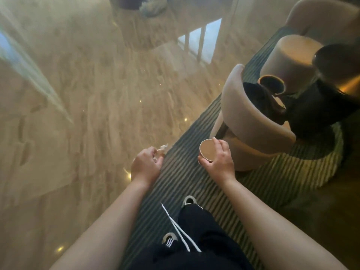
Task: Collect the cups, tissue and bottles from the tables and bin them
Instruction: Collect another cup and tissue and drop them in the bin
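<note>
The right hand (pixel 218 158) is wrapped around a brown paper cup (pixel 207 151), held upright with its mouth open above the striped green rug (pixel 185 172). The left hand (pixel 146 166) is loosely curled, pinching a crumpled tissue (pixel 162 148) at its fingertips over the polished stone floor (pixel 87 94). A beige armchair (pixel 243 114) stands just right of the cup

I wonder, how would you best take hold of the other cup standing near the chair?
Grip the brown cup around its side wall, coming down from above: it stands upright with its open rim facing up. The right hand is full, holding a paper cup.
</note>
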The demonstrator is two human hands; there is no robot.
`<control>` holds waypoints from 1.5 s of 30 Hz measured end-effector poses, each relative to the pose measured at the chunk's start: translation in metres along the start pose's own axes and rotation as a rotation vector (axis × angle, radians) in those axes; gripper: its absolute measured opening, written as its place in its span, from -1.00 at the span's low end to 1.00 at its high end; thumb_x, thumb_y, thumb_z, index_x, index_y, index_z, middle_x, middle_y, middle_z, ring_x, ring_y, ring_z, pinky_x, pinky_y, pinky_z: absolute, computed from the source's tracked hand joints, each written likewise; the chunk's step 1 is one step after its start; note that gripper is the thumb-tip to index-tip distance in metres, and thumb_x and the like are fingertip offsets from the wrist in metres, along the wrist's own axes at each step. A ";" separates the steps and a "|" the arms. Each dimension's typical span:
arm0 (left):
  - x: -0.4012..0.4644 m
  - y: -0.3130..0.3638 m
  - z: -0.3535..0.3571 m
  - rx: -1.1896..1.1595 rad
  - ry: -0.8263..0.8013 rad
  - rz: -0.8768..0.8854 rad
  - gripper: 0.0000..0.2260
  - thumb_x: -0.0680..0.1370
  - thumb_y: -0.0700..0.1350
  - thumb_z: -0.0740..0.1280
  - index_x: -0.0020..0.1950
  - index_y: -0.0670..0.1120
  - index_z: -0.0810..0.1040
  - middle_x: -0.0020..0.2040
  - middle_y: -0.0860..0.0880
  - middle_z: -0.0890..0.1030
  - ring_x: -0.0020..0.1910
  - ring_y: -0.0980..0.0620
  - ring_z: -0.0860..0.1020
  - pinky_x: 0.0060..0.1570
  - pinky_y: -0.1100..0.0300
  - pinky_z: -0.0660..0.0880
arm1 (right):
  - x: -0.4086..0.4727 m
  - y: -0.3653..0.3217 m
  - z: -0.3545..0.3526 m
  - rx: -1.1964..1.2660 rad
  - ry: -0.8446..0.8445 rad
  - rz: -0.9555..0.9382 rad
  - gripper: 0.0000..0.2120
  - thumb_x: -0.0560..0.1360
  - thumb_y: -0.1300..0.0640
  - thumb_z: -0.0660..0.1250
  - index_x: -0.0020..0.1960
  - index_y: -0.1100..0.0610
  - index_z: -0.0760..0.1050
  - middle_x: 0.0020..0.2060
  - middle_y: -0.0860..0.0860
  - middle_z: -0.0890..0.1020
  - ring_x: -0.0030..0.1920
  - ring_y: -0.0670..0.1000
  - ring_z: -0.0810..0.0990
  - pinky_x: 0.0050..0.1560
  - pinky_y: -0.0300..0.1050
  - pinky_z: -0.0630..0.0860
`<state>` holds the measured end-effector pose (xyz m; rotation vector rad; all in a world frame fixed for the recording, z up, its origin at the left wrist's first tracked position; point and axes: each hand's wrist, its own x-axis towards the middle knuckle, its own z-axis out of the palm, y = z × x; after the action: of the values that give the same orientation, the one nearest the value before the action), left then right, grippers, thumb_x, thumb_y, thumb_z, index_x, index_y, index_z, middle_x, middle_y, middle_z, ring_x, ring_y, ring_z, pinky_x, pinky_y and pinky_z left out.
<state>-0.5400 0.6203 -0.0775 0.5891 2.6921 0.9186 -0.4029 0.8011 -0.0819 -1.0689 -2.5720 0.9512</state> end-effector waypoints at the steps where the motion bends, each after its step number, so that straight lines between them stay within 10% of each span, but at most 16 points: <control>1: 0.024 0.005 0.004 0.005 -0.009 0.004 -0.81 0.51 0.01 0.33 -0.12 -0.11 0.56 -0.19 -0.07 0.58 -0.22 -0.09 0.55 -0.23 0.08 0.47 | 0.023 -0.001 0.002 0.002 0.006 0.009 -0.24 0.42 -0.06 0.44 0.49 0.13 0.19 0.36 0.03 0.30 0.31 0.04 0.35 0.30 -0.02 0.40; 25: 0.632 0.275 0.138 0.066 -0.227 0.356 -0.78 0.52 0.01 0.31 -0.12 -0.15 0.53 -0.19 -0.08 0.57 -0.20 -0.10 0.53 -0.20 0.00 0.49 | 0.602 0.037 -0.078 0.001 0.215 0.288 -0.25 0.43 -0.09 0.41 0.49 0.15 0.19 0.37 0.09 0.31 0.35 0.12 0.33 0.34 0.11 0.33; 45: 0.995 0.539 0.356 0.212 -0.703 1.067 -0.80 0.50 0.09 0.29 -0.10 -0.04 0.53 -0.21 0.01 0.54 -0.29 -0.03 0.47 -0.32 0.13 0.37 | 0.897 0.148 -0.134 0.071 0.816 0.991 -0.25 0.37 -0.02 0.50 0.44 0.18 0.26 0.31 0.14 0.37 0.27 0.15 0.42 0.12 -0.07 0.42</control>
<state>-1.1443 1.6403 -0.1063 2.0260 1.7325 0.4212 -0.9098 1.5659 -0.1259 -2.1795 -1.2932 0.5237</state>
